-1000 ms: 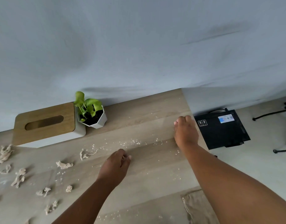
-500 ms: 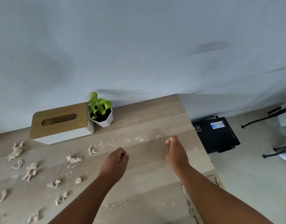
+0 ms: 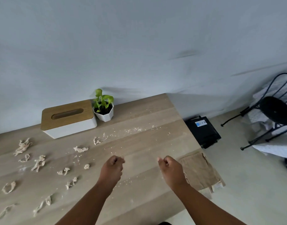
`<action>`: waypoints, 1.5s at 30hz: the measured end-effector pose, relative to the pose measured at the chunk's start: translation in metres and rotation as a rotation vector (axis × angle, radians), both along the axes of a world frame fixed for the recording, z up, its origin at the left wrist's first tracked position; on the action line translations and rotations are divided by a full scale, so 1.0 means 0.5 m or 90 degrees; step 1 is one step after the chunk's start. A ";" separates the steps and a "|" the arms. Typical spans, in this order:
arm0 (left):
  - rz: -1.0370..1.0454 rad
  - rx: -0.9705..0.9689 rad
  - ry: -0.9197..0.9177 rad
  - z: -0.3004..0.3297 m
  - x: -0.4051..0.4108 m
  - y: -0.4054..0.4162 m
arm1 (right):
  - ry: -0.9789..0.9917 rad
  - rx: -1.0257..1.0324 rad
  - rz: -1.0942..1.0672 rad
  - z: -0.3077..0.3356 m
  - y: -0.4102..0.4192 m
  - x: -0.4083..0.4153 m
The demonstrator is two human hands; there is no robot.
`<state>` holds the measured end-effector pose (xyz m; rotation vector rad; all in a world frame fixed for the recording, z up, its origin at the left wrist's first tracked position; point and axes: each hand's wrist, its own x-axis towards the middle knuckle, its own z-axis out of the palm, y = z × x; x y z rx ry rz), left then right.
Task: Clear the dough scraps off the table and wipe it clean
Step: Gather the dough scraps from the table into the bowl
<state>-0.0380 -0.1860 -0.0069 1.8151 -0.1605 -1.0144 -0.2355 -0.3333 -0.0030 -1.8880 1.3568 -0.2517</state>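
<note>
Both my fists, left hand (image 3: 112, 168) and right hand (image 3: 171, 169), hover apart, curled; I should sweep dough scraps (image 3: 81, 149) together first.

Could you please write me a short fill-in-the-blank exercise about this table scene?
1. The potted plant stands right beside the ____ box.
2. The brown cloth hangs over the table's ____ edge.
3. Most dough scraps lie to the ____ of the left hand.
4. The black box sits on the ____.

Answers: tissue; right; left; floor
</note>
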 end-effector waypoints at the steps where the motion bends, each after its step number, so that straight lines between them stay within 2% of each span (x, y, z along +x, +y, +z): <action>1: -0.007 -0.002 0.010 -0.004 -0.010 0.004 | -0.004 0.023 -0.028 0.006 0.014 -0.010; 5: -0.055 -0.006 0.038 -0.021 -0.065 0.013 | -0.092 0.151 -0.141 0.032 0.079 -0.060; 9: -0.100 -0.018 0.065 -0.021 -0.121 0.012 | -0.132 0.207 -0.207 0.050 0.119 -0.107; 15: -0.144 -0.024 0.114 0.006 -0.195 0.004 | -0.298 0.317 -0.317 0.053 0.146 -0.166; 24: -0.159 -0.038 0.113 0.029 -0.331 -0.040 | -0.403 0.365 -0.384 0.052 0.142 -0.305; 39: -0.244 0.026 0.094 0.038 -0.717 -0.127 | -0.453 0.340 -0.473 0.035 0.067 -0.723; 45: -0.260 0.030 0.107 0.028 -0.814 -0.163 | -0.455 0.315 -0.515 0.023 0.015 -0.850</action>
